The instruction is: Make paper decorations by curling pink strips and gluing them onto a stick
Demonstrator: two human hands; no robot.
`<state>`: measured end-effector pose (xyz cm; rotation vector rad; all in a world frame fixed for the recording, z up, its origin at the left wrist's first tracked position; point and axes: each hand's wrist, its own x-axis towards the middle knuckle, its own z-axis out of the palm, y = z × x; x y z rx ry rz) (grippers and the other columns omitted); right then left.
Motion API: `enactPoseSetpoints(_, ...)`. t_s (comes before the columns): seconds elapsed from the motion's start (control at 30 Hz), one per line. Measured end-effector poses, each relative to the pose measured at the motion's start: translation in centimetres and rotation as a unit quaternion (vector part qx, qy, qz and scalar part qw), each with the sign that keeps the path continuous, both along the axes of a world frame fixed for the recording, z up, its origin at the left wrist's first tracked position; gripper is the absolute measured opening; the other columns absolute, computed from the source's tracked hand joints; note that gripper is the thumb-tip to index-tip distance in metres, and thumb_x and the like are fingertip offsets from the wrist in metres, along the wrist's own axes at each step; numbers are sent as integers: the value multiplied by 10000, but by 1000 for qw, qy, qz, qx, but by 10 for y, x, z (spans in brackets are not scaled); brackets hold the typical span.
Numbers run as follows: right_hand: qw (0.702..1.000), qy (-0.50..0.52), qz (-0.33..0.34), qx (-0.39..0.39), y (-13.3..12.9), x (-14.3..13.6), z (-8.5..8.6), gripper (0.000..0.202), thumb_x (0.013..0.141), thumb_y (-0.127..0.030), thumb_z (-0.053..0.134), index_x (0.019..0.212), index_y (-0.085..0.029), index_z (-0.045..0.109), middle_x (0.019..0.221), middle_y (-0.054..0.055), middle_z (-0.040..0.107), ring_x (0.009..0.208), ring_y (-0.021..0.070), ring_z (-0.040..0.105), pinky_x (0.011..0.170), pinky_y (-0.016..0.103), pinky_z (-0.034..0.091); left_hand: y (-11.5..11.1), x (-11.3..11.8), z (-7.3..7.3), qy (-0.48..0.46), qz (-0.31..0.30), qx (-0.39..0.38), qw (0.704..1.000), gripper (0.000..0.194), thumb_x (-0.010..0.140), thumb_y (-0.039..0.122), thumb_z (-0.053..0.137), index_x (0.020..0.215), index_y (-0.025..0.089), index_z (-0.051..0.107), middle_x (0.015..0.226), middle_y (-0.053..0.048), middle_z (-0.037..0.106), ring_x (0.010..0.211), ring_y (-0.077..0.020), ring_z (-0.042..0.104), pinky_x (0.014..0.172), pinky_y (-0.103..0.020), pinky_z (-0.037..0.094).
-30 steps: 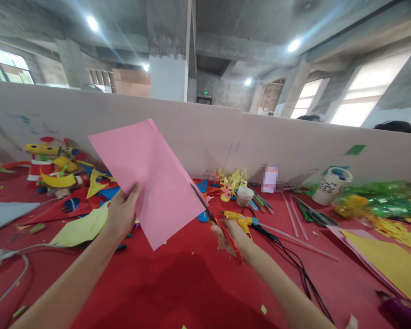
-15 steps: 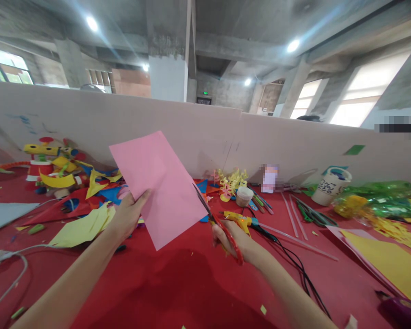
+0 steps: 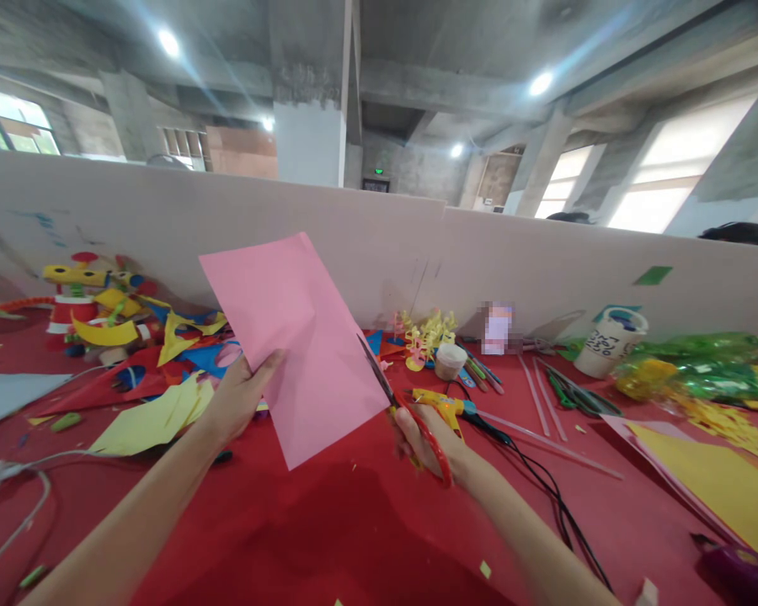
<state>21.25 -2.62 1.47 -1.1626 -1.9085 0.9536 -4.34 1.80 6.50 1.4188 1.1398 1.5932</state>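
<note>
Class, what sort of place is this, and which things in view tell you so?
Probably a craft workspace, perhaps a workshop or classroom. The left hand holds pink paper, the right hand red-handled scissors, and a yellow glue gun lies on the red tabletop.

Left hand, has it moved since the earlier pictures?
Yes. Judged against the yellow glue gun, which lies in the same spot, the left hand, gripping the pink paper, has shifted rightward, nearer to it.

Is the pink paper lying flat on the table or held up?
Held up: the left hand pinches the pink paper by its left edge, and its top shows against the white board.
</note>
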Motion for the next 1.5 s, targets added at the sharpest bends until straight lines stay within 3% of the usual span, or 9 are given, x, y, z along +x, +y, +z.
enactPoseSetpoints(0.3, 997, 71, -2, -12, 0, -3, -4, 524, 801, -670, 278, 547, -215, 332, 402, -62, 315, 332, 95, 414, 365, 217, 379, 4, -2, -5, -9, -19, 0, 1000, 357, 691, 386, 650, 994, 197, 641, 1046, -79, 666, 1082, -301, 541, 866, -370, 466)
enactPoseSetpoints(0.67, 999, 37, -26, -1, -1, -3, 3, 509, 796, -656, 314, 540, -217, 310, 420, -60, 309, 321, 88, 400, 336, 211, 350, 1, 0, -3, -11, -19, -7, 1000, 402, 675, 405, 653, 1005, 175, 643, 1061, -89, 659, 1098, -307, 523, 877, -384, 454)
enactPoseSetpoints(1.0, 1000, -27, 2, 0, 1, 6, -1, 633, 852, -626, 161, 591, -173, 518, 582, 67, 618, 567, 150, 596, 558, 240, 455, -1, 1, -4, 72, -24, -30, 997, 536, 717, 510, 572, 1089, 125, 596, 1092, -116, 645, 1101, -308, 518, 847, -405, 477)
enactPoseSetpoints(1.23, 1000, -29, 0, 1, -3, 6, 9, 678, 829, -665, 151, 562, -171, 532, 574, 70, 622, 554, 152, 593, 560, 249, 450, -8, 4, 2, 129, -25, -55, 990, 461, 697, 501, 583, 999, 161, 663, 988, -79, 693, 951, -294, 596, 746, -361, 519)
enactPoseSetpoints(1.5, 1000, 8, -14, 10, 1, 6, 4, 642, 828, -659, 192, 586, -161, 517, 546, 54, 602, 519, 142, 593, 512, 232, 437, -14, 7, 7, 134, -48, -88, 986, 409, 709, 440, 572, 982, 155, 679, 928, -87, 705, 843, -267, 630, 649, -339, 531)
